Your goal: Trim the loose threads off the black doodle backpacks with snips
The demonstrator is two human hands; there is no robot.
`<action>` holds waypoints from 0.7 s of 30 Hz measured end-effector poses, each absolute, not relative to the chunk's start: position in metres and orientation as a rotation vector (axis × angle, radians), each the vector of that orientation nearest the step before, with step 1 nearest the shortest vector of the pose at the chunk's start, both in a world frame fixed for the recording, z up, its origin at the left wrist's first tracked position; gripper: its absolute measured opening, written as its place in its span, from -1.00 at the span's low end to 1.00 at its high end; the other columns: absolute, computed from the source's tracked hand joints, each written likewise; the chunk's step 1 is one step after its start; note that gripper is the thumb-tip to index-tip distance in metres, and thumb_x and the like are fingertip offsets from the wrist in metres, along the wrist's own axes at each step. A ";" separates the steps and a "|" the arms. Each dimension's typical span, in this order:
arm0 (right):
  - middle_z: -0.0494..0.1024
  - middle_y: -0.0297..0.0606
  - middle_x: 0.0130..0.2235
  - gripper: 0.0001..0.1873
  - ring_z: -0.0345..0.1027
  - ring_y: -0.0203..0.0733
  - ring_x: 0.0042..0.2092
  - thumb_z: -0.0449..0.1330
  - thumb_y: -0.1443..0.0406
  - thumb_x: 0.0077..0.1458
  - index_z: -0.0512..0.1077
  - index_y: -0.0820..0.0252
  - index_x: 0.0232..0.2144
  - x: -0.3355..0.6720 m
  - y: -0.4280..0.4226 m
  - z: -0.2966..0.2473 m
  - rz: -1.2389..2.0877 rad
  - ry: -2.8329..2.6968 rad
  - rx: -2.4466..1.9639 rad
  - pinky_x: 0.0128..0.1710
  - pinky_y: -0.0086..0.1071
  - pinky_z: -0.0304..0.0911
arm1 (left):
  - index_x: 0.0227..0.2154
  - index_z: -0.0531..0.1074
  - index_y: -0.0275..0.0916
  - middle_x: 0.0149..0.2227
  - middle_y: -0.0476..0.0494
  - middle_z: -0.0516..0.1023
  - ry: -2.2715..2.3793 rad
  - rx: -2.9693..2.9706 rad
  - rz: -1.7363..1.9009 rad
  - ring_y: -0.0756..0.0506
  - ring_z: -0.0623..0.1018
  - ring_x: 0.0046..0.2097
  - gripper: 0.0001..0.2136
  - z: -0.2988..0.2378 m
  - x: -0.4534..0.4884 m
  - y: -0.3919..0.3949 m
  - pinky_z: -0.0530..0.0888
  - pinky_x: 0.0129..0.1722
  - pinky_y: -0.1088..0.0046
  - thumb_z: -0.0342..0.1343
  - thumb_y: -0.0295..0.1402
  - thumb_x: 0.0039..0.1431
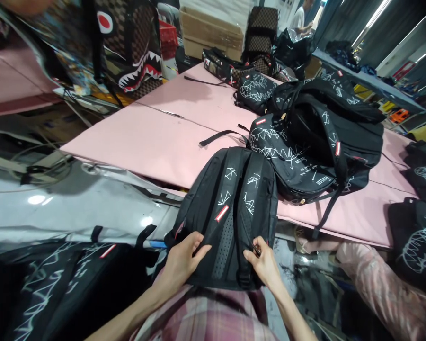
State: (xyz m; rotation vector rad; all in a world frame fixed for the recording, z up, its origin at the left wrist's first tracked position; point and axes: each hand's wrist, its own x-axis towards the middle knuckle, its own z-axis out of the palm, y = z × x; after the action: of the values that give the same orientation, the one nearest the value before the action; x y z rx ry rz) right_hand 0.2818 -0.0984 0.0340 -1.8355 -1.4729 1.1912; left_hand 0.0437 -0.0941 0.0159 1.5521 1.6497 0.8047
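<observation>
A black backpack (234,203) leans against the table edge at my lap, its back panel and two shoulder straps facing up. White scribbled lines and a red-and-white label mark the straps. My left hand (189,253) grips the backpack's lower left side, fingers curled and thumb lying over the back panel. At the lower right, beside the strap's buckle (244,278), my right hand (262,260) is closed in a pinch. Something small and dark shows between its fingers, too small to make out. Both hands touch the backpack.
Several black scribbled backpacks (287,156) are heaped on the pink table (156,132). More bags lie at lower left (74,284) and far right (419,237). A shark-mouth bag (135,52) stands at upper left. A co-worker's patterned sleeve (379,279) is at right; cardboard box (213,31) behind.
</observation>
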 end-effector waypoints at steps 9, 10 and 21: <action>0.14 -0.50 -0.57 -0.78 0.03 -0.31 -0.49 0.11 0.23 -0.08 0.10 0.13 -0.51 0.281 -0.099 0.033 1.166 -1.528 -1.831 -0.46 -0.45 -0.05 | -0.46 0.28 -0.21 -0.51 0.03 0.38 1.659 1.532 0.718 0.00 0.39 -0.48 -0.77 0.009 0.041 -0.092 0.34 -0.47 0.54 0.03 -0.13 0.06; 0.13 -0.50 -0.57 -0.78 0.02 -0.32 -0.50 0.11 0.23 -0.08 0.10 0.13 -0.52 0.281 -0.099 0.033 1.168 -1.528 -1.834 -0.47 -0.45 -0.05 | -0.46 0.28 -0.21 -0.51 0.03 0.38 1.660 1.529 0.716 0.00 0.40 -0.48 -0.77 0.009 0.041 -0.092 0.34 -0.46 0.53 0.03 -0.13 0.05; 0.16 -0.48 -0.58 -0.73 0.08 -0.31 -0.50 0.14 0.15 -0.06 0.14 0.14 -0.56 0.284 -0.096 0.032 1.140 -1.521 -1.854 -0.49 -0.46 -0.03 | -0.54 0.21 -0.22 -0.57 0.07 0.27 1.566 1.694 0.682 0.04 0.31 -0.52 -0.78 0.017 0.041 -0.086 0.24 -0.51 0.57 -0.01 -0.22 0.12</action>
State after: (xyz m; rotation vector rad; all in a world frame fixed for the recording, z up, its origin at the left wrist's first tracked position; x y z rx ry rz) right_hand 0.2836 -0.0957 0.0323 -1.8544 -1.5212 1.1396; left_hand 0.0408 -0.0860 0.0170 1.6940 1.5661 0.6822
